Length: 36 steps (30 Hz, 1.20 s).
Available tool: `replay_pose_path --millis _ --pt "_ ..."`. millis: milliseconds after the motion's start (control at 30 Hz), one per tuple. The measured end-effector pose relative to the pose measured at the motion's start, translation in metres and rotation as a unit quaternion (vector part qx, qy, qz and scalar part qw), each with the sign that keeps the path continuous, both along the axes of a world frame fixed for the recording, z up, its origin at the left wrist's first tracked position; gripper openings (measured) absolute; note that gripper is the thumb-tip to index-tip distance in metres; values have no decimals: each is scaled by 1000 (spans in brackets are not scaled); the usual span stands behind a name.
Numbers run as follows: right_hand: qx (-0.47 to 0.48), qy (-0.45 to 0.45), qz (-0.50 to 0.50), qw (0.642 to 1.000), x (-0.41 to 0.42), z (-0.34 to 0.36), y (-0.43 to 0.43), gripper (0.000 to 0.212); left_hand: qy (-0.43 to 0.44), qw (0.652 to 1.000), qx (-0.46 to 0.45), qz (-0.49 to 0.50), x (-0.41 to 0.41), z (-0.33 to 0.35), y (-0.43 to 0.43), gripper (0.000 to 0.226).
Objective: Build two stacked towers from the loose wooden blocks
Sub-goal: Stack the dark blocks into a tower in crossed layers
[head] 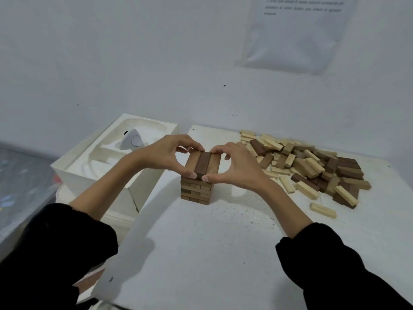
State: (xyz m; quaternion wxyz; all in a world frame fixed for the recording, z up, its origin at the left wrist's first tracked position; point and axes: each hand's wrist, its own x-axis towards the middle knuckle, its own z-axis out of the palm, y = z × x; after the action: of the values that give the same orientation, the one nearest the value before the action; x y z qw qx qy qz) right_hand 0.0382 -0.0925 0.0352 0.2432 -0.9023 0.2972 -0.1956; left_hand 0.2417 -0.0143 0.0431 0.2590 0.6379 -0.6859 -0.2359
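We see one tower [196, 189] of wooden blocks standing on the white counter [212, 242], several layers high, the layers crossing one another. Its top layer [203, 163] is three blocks lying side by side, a dark one in the middle between two lighter ones. Both hands are clamped on that top layer. The left hand [165, 156] comes in from the tower's left side, with its thumb pressed on the near ends of the blocks and its fingers curled over to the far ends. The right hand [237, 166] mirrors it from the tower's right side, thumb at the near end, fingers at the far end. The two thumb tips nearly meet at the front of the dark block. To the right of the tower lies the pile of loose blocks [312, 168], pale and dark ones mixed. One pale block [323, 210] lies apart at the pile's near edge. To the left of the tower, past the counter's edge, sits an open white box [89, 173] with a moulded insert. Behind the tower rises a white wall, and up on it, to the right, hangs a sheet [297, 34] with blurred print.
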Motion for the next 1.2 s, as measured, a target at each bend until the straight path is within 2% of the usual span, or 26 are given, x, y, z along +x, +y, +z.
replay_pose_path --millis 633,833,1000,1200 --pt "8 13 -18 1000 8 -13 3 68 16 1000 2 -6 7 -13 1 74" --pt "75 12 8 997 -2 -20 3 90 19 1000 9 3 11 -17 4 88" --pt "103 -28 -4 994 -10 -28 3 82 47 999 6 5 10 -21 7 93" --pt "98 -49 -17 994 -9 -30 3 70 68 998 -5 8 5 -22 8 85"
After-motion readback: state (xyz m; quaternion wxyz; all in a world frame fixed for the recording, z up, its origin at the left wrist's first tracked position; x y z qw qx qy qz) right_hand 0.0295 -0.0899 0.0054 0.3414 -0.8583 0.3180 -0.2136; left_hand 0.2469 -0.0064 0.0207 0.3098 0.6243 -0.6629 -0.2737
